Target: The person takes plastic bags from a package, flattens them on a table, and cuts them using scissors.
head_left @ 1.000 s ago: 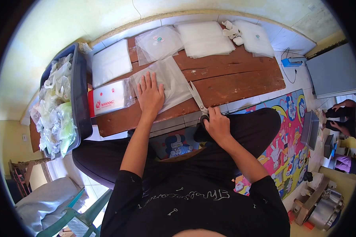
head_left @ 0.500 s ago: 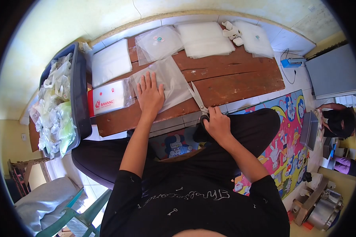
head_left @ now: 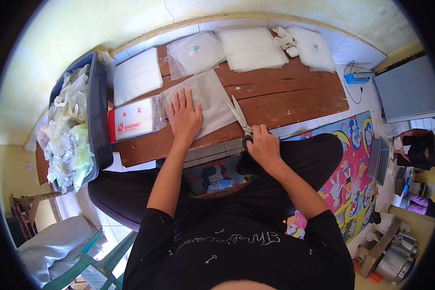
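One plastic sheet (head_left: 212, 108) on worktop (head_left: 295, 96). Left hand (head_left: 185, 118) flat upon it, fingers extended. Right hand (head_left: 264, 147), at 4 o'clock from left, grips scissors (head_left: 245, 126); blades parted, pointing to 11 o'clock, at sheet's edge. Pack (head_left: 135, 121) at left hand's 9 o'clock; tub (head_left: 99, 101) beyond. Stack (head_left: 251, 48) at scissors' 12 o'clock.

Smooth metal-bladed scissors (head_left: 243, 121), sheer plastic bag (head_left: 212, 99), scuffed wooden table (head_left: 285, 99)

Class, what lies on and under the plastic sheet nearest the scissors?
The left hand lies flat on the plastic sheet; the wooden table is beneath. What the palm covers cannot be seen.
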A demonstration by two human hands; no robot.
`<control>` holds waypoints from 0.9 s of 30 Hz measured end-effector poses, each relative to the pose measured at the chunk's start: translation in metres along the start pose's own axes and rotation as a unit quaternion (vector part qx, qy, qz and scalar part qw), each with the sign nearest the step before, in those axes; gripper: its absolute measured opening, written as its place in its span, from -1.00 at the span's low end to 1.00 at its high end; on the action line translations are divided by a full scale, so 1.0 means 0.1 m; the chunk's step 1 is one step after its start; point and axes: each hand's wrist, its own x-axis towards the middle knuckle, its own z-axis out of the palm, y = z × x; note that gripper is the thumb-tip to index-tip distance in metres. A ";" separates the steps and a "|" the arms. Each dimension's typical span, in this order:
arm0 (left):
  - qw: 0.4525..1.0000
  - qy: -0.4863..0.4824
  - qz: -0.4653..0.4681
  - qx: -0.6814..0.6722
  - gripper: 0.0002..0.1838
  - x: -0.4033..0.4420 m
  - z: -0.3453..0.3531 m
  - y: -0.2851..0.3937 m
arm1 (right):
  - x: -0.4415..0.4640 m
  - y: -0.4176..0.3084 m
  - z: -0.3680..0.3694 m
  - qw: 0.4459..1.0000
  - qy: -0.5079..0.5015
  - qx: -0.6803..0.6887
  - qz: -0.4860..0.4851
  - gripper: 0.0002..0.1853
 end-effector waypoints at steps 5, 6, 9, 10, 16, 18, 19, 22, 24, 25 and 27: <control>1.000 -0.002 0.001 -0.001 -0.35 0.00 0.00 0.00 | -0.03 0.04 0.04 1.000 0.007 -0.002 -0.010 -0.58; 1.000 -0.004 0.001 0.000 -0.35 0.00 0.00 0.01 | -0.03 0.03 0.03 1.000 0.005 -0.002 -0.009 -0.58; 1.000 -0.004 0.000 0.001 -0.35 0.00 -0.01 0.00 | -0.02 0.02 0.02 1.000 0.007 0.004 -0.010 -0.58; 1.000 -0.003 0.001 0.001 -0.35 -0.01 -0.01 0.01 | -0.01 0.02 0.01 1.000 0.013 0.011 -0.011 -0.57; 1.000 -0.002 0.001 0.005 -0.35 0.00 0.00 0.00 | 0.09 -0.03 0.00 1.000 0.028 0.011 -0.005 -0.55; 1.000 0.000 0.002 0.004 -0.35 0.00 0.00 0.00 | 0.12 -0.04 0.01 1.000 0.029 0.010 -0.005 -0.55; 1.000 0.001 0.003 0.002 -0.36 0.00 0.00 0.00 | 0.13 -0.04 0.01 1.000 0.029 0.009 -0.004 -0.54; 1.000 0.006 0.005 -0.005 -0.36 0.00 0.01 0.00 | 0.13 -0.05 0.00 1.000 0.024 0.009 -0.002 -0.55; 1.000 0.007 0.006 0.000 -0.36 0.00 0.01 0.00 | 0.11 -0.04 0.00 1.000 0.023 -0.002 -0.009 -0.54; 1.000 0.008 0.007 0.005 -0.36 0.00 0.01 -0.01 | 0.10 -0.03 -0.01 1.000 0.023 -0.013 -0.016 -0.54; 1.000 0.008 0.007 0.005 -0.36 0.00 0.02 -0.01 | 0.10 -0.02 0.00 1.000 0.018 -0.019 -0.014 -0.54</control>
